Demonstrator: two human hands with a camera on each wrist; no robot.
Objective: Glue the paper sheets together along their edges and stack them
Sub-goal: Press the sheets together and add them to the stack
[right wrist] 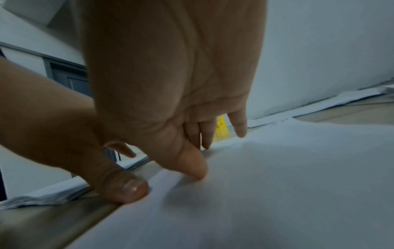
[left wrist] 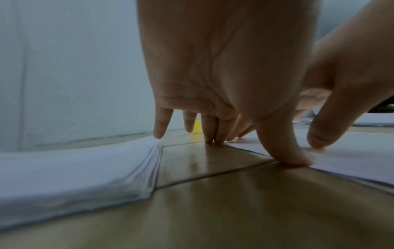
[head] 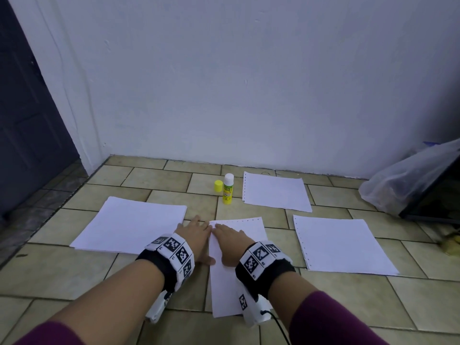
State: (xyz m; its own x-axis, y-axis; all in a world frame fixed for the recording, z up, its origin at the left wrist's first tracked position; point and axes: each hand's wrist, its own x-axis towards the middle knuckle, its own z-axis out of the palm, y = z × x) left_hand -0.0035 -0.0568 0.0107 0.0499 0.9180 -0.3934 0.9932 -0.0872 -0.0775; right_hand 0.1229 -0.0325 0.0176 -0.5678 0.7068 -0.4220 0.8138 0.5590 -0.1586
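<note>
Sheet: the white rectangular paper sheet (head: 236, 265) lies on the tiled floor, long axis 12-to-6.
Grips: I see my left hand (head: 196, 235) and right hand (head: 230, 241) flat, fingers straight, pressing its left edge.
Glue: the uncapped yellow glue stick (head: 228, 189) stands at 12, nearer my right.

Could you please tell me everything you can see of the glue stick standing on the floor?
The glue stick stands upright on the tiled floor near the wall, uncapped: its white top is exposed above a yellow, seemingly plastic body with a green-and-white label whose print is too small to read. Its yellow cap stands apart just to its left. A stack of white sheets lies to its right without touching it. Neither of the hands touches it.
</note>
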